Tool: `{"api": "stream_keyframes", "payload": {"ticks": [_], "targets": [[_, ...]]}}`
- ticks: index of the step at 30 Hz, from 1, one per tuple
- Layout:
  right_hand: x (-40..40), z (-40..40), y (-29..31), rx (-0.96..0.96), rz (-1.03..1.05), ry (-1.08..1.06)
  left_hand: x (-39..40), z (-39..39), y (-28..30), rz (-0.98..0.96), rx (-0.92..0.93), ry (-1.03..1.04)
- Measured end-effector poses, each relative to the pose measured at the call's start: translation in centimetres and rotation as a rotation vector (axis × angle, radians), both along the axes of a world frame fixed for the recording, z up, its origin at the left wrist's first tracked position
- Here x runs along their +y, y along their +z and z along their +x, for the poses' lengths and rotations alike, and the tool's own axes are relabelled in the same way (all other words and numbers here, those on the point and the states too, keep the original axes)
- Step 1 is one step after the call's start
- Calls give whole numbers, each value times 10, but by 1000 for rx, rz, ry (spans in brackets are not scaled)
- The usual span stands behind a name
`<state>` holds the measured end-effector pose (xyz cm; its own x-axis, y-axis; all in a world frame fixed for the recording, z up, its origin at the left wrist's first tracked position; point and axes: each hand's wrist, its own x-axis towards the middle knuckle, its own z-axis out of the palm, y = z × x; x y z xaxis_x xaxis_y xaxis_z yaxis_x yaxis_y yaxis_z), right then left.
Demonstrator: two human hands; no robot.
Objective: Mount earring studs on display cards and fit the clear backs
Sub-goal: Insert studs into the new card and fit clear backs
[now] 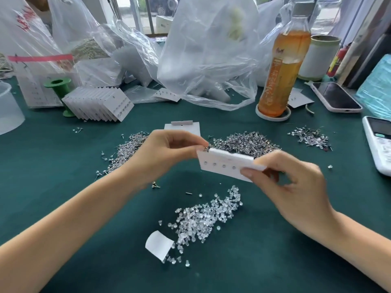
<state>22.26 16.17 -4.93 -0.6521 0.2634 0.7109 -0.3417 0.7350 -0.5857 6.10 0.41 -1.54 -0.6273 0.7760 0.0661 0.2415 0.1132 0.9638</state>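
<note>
Display card [224,163]: four studs seated, held mid-air.
Left hand [167,153]: pinches card's far left corner.
Right hand [294,187]: pinches right edge.
Clear backs [203,218]: near pile, seemingly unfitted.

The green table [275,261] is strewn with studs [243,141], clear backs [203,218], cards [99,103], a bottle [281,77] and 2 phones [336,97].

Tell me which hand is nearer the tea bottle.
Right. The right hand sits below the tea bottle, pinching the card; the left hand is farther left.
</note>
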Motion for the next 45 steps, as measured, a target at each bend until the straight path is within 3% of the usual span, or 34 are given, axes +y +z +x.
{"api": "stream_keyframes", "payload": {"ticks": [5,10,22,45], "targets": [[9,2,-4,90,665,34,19,10,4,-25,-270,-82],[11,2,-3,116,909,-19,11,22,1,-58,-313,-214],[6,-2,-6,107,983,-61,7,35,-7,-16,-290,-234],[4,0,-7,96,909,-82,7,38,-12,-8,-234,-237]]}}
